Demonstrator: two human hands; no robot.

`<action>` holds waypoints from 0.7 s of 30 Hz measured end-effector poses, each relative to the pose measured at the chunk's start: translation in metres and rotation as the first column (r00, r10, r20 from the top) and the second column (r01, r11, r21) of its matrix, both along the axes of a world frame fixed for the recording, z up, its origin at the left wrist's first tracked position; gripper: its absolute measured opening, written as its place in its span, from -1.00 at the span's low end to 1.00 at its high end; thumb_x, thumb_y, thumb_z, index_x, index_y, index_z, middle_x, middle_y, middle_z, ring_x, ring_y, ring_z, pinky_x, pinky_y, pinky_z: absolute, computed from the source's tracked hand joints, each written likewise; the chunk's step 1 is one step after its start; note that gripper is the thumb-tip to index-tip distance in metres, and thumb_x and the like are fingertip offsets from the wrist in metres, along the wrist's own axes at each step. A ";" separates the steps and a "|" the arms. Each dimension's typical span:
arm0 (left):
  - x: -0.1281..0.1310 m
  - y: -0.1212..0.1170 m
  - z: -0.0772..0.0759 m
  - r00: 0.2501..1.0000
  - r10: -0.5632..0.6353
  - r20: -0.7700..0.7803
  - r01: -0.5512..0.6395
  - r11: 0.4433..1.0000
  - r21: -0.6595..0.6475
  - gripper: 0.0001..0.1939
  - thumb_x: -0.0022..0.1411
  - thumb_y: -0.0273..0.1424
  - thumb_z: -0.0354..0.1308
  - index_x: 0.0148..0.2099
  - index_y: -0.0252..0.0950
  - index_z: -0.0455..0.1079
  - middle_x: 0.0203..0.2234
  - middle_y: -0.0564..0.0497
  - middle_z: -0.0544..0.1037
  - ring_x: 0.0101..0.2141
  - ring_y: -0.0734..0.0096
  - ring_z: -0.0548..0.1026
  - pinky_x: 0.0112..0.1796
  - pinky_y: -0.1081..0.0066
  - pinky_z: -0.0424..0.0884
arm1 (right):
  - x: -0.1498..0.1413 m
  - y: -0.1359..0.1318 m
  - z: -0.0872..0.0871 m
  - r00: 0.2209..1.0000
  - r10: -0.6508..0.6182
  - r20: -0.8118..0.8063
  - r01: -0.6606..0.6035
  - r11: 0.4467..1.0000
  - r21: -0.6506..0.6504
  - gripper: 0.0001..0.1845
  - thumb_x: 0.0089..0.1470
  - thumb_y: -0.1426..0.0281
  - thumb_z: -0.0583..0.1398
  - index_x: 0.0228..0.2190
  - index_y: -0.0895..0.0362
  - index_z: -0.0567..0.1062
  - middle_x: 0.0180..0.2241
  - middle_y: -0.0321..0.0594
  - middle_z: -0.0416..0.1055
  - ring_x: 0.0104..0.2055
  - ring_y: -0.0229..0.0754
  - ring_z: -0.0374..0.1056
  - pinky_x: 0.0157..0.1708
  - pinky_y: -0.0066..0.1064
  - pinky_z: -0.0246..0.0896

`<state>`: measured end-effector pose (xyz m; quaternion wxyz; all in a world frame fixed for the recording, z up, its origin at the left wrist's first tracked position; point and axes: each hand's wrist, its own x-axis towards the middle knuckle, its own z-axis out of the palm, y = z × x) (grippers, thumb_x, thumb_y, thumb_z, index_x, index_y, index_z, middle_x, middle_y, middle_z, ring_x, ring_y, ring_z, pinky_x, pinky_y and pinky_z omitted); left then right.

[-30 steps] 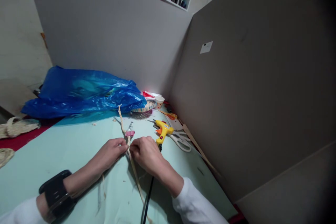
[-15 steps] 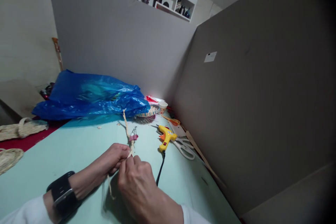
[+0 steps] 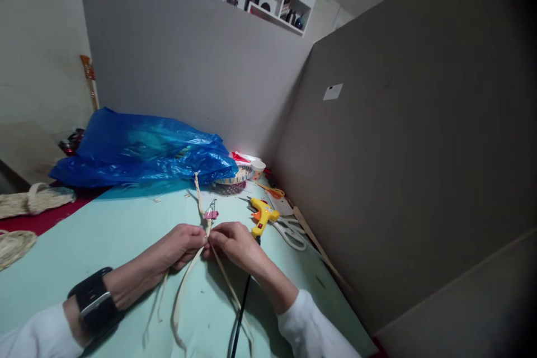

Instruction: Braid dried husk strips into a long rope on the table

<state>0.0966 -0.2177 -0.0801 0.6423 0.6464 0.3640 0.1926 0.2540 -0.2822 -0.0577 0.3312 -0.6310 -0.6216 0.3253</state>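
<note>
Our right hand [image 3: 235,241] is back up beside our left hand [image 3: 184,241], both grips pinched on the braid [image 3: 208,227], strands [image 3: 181,291] trailing loose.

My left white fabric sleeve [image 3: 39,333] looks plain, and my right white fabric sleeve [image 3: 312,327] gathers in soft folds near its end. Around my left wrist [image 3: 115,288] I wear a broad black band [image 3: 94,303] with a thin, shiny silvery line across it.

Blue bag [image 3: 142,148] on tbl [image 3: 138,215] w/ yellow glue gun [image 3: 263,216] nr scissors [image 3: 289,233].
</note>
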 end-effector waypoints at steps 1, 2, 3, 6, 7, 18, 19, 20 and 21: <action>0.000 0.000 0.001 1.000 -0.005 -0.020 0.005 1.000 0.010 -0.72 -0.07 -0.12 0.14 -0.53 -0.22 0.26 -0.78 0.31 0.03 -0.70 0.63 -0.12 -0.64 0.44 -0.22 | 0.000 0.004 -0.006 0.998 0.035 -0.047 -0.037 0.998 -0.042 -0.71 0.26 0.38 0.08 -0.36 0.20 0.56 -0.48 -0.23 0.50 -0.45 -0.26 0.39 -0.41 -0.49 0.16; 0.001 -0.001 0.002 0.999 -0.005 -0.040 0.006 1.000 0.022 -0.71 -0.07 -0.10 0.12 -0.53 -0.21 0.27 -0.79 0.31 0.03 -0.71 0.62 -0.13 -0.65 0.44 -0.21 | -0.001 0.007 -0.012 0.996 0.052 -0.075 -0.057 0.996 -0.066 -0.71 0.27 0.39 0.06 -0.37 0.20 0.54 -0.49 -0.26 0.48 -0.50 -0.29 0.36 -0.45 -0.50 0.15; 0.002 -0.001 0.003 0.998 -0.002 -0.059 0.004 0.999 0.037 -0.70 -0.08 -0.08 0.11 -0.53 -0.21 0.27 -0.79 0.31 0.02 -0.71 0.61 -0.14 -0.65 0.43 -0.21 | -0.001 0.010 -0.016 0.995 0.050 -0.087 -0.057 0.995 -0.076 -0.70 0.27 0.40 0.04 -0.39 0.20 0.53 -0.52 -0.29 0.45 -0.55 -0.32 0.31 -0.49 -0.51 0.13; 0.005 -0.001 0.003 0.993 0.021 -0.115 -0.009 0.995 0.103 -0.71 -0.11 -0.07 0.09 -0.54 -0.18 0.23 -0.79 0.30 0.02 -0.71 0.58 -0.09 -0.64 0.43 -0.18 | 0.000 0.016 -0.020 0.996 0.018 -0.088 -0.024 0.998 -0.061 -0.73 0.19 0.46 0.12 -0.53 0.20 0.47 -0.61 -0.38 0.31 -0.59 -0.38 0.15 -0.54 -0.54 -0.01; 0.005 0.000 0.003 0.991 0.029 -0.132 -0.011 0.990 0.137 -0.71 -0.12 -0.08 0.09 -0.55 -0.18 0.22 -0.79 0.29 0.04 -0.70 0.57 -0.06 -0.62 0.44 -0.15 | 0.001 0.017 -0.019 0.997 0.005 -0.081 -0.009 0.999 -0.050 -0.73 0.16 0.48 0.15 -0.57 0.20 0.46 -0.64 -0.40 0.25 -0.58 -0.38 0.11 -0.54 -0.53 -0.05; -0.005 0.005 0.009 0.940 0.088 -0.328 0.080 0.880 0.467 -0.69 -0.04 -0.10 0.00 -0.62 -0.19 0.26 -0.69 0.10 0.31 -0.53 0.31 0.27 -0.44 0.37 0.07 | -0.004 0.008 -0.021 0.993 -0.055 -0.102 0.056 0.998 0.005 -0.73 0.07 0.50 0.18 -0.63 0.21 0.52 -0.71 -0.42 0.18 -0.56 -0.36 0.04 -0.49 -0.48 -0.07; -0.006 0.004 0.011 0.931 0.099 -0.352 0.091 0.870 0.484 -0.69 -0.02 -0.11 -0.01 -0.62 -0.18 0.25 -0.71 0.09 0.32 -0.54 0.30 0.28 -0.44 0.36 0.07 | -0.005 0.006 -0.021 0.994 -0.064 -0.090 0.067 0.997 0.027 -0.73 0.04 0.52 0.19 -0.66 0.21 0.49 -0.72 -0.43 0.13 -0.56 -0.36 0.02 -0.49 -0.47 -0.11; -0.006 0.003 0.013 0.922 0.106 -0.372 0.102 0.861 0.499 -0.69 0.01 -0.11 -0.02 -0.63 -0.18 0.24 -0.72 0.08 0.34 -0.55 0.29 0.30 -0.44 0.36 0.09 | -0.006 0.005 -0.021 0.994 -0.072 -0.081 0.077 0.996 0.050 -0.72 0.01 0.54 0.19 -0.69 0.21 0.44 -0.73 -0.44 0.07 -0.55 -0.36 0.00 -0.49 -0.45 -0.15; -0.006 0.001 0.014 0.916 0.108 -0.387 0.115 0.853 0.509 -0.68 0.05 -0.13 -0.03 -0.63 -0.18 0.23 -0.72 0.07 0.37 -0.55 0.28 0.32 -0.44 0.35 0.12 | -0.007 0.004 -0.020 0.994 -0.079 -0.075 0.085 0.994 0.070 -0.71 -0.01 0.55 0.19 -0.72 0.21 0.39 -0.73 -0.45 0.01 -0.55 -0.36 -0.04 -0.49 -0.43 -0.18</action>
